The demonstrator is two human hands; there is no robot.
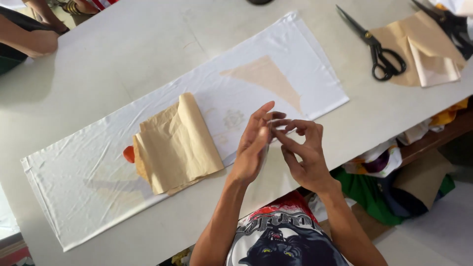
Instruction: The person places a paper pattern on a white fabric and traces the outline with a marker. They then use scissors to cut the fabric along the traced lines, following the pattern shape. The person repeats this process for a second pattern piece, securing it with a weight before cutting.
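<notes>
Both hands are up just above the bench (pixel 98 83) edge, fingertips meeting in the middle. The left hand (pixel 253 145) is tilted with the palm facing right, fingers mostly straight and pointing up and away, thumb tucked toward the other hand. The right hand (pixel 303 152) is curled, fingers bent in toward the left one, and the fingertips of both touch or nearly touch. Looks like they're pinching something tiny between them, but it's too small to make out, so I can't tell whether either grip is actually clamped on anything.

Directly under and beyond the hands is a long white cloth (pixel 74 182) laid diagonally across the bench. The hands hover over its near edge, not pressing on it. Just left of the left hand, a folded tan paper piece (pixel 175 145) lies on the cloth, one flap curling up, with a small orange thing (pixel 128 153) poking out from its left side. A tan triangle shape (pixel 268 79) shows on the cloth farther up, beyond the hands.

Count: one white cloth, one folded tan piece near the hands, one triangle. Far right there's a separate stack of tan paper (pixel 426 51), one pair of black scissors (pixel 377 47) beside it, and a second pair (pixel 451 24) lying on it. Someone else's arm (pixel 29 39) is at the top left corner, well apart.
</notes>
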